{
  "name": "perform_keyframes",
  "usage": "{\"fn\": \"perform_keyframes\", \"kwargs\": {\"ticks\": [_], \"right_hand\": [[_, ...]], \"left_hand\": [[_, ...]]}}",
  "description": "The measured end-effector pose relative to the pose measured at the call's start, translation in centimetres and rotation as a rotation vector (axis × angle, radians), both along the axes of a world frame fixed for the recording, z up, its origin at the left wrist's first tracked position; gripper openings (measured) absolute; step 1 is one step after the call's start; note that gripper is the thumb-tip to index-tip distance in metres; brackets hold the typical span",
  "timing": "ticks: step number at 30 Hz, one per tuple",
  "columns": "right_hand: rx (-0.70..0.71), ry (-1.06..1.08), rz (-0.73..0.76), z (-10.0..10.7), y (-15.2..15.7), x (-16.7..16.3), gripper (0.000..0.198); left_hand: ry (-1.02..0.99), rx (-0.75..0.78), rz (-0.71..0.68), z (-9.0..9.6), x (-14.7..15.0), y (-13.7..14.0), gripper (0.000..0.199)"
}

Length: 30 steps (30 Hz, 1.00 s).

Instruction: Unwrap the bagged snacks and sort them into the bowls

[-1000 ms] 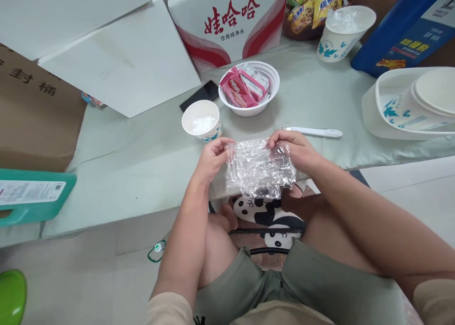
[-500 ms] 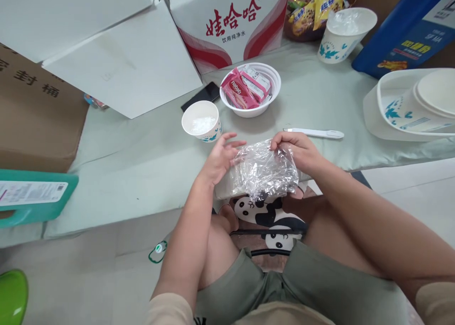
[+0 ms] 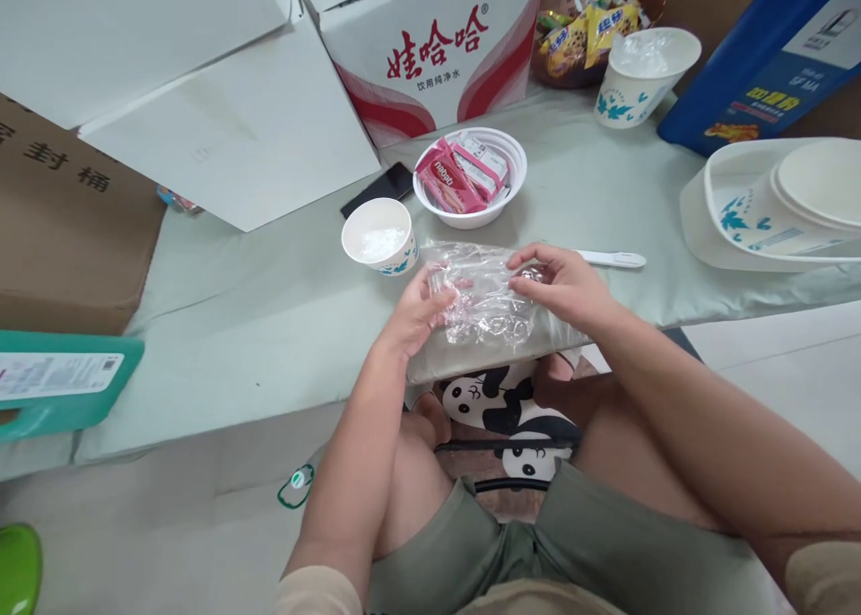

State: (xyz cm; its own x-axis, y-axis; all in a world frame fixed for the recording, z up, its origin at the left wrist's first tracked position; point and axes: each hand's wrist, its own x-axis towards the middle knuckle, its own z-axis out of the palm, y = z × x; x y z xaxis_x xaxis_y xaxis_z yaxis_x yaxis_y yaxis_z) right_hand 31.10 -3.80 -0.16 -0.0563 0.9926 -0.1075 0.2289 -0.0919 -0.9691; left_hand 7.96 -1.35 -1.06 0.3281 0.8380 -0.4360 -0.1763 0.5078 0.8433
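Observation:
A crinkled clear plastic bag is held at the table's front edge, above the cloth. My left hand grips its left side, the thumb in front and the fingers showing through the film behind. At the right side of the bag is my right hand, its thumb and forefinger apart; whether its other fingers touch the film is hard to see. Just beyond my left hand stands a paper cup with clear plastic inside. A white bowl of pink wrapped snacks sits behind the bag.
A white peeler-like tool lies right of my right hand, partly hidden. A dark phone rests behind the cup. Boxes, another cup, a blue container and a white holder with cups line the back and right.
My left hand has closed on the bag's left side. The right fingers have loosened from its top edge. The plastic has shifted slightly away from me and lies more spread out.

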Motion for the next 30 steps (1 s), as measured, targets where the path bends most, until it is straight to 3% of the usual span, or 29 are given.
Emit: {"fn": "perform_keyframes", "kwargs": {"ticks": [2, 5, 7, 11, 14, 17, 20, 26, 30], "right_hand": [[0.055, 0.067, -0.06, -0.1, 0.0, -0.2, 0.043], [0.068, 0.23, -0.177, -0.6, 0.2, -0.4, 0.067], [-0.024, 0.323, -0.136, -0.9, 0.3, -0.6, 0.062], [-0.186, 0.342, 0.075, -0.8, 0.2, -1.3, 0.028], [-0.218, 0.342, 0.016, -0.8, 0.2, -1.6, 0.02], [-0.218, 0.322, -0.025, -0.8, 0.3, -1.6, 0.019], [-0.165, 0.327, 0.0, -0.9, 0.3, -1.6, 0.021], [-0.084, 0.385, 0.117, -0.9, 0.1, -1.6, 0.045], [-0.121, 0.365, 0.144, -1.1, 0.2, -1.2, 0.05]], "left_hand": [[0.086, -0.01, -0.055, -0.2, 0.1, -0.1, 0.06], [0.126, 0.048, -0.002, -0.4, 0.1, -0.1, 0.04], [0.072, 0.092, 0.041, -0.3, 0.2, -0.1, 0.035], [0.028, 0.125, 0.064, -0.1, 0.6, -0.1, 0.04], [0.134, 0.161, 0.096, -0.2, 0.7, 0.0, 0.042], [0.148, 0.167, 0.128, -0.4, 0.5, 0.2, 0.044], [0.029, 0.19, 0.134, -0.8, 0.4, 0.2, 0.051], [0.063, 0.248, -0.054, -1.8, 1.0, -0.3, 0.064], [0.034, 0.241, -0.054, -1.6, 0.7, -0.2, 0.07]]}}
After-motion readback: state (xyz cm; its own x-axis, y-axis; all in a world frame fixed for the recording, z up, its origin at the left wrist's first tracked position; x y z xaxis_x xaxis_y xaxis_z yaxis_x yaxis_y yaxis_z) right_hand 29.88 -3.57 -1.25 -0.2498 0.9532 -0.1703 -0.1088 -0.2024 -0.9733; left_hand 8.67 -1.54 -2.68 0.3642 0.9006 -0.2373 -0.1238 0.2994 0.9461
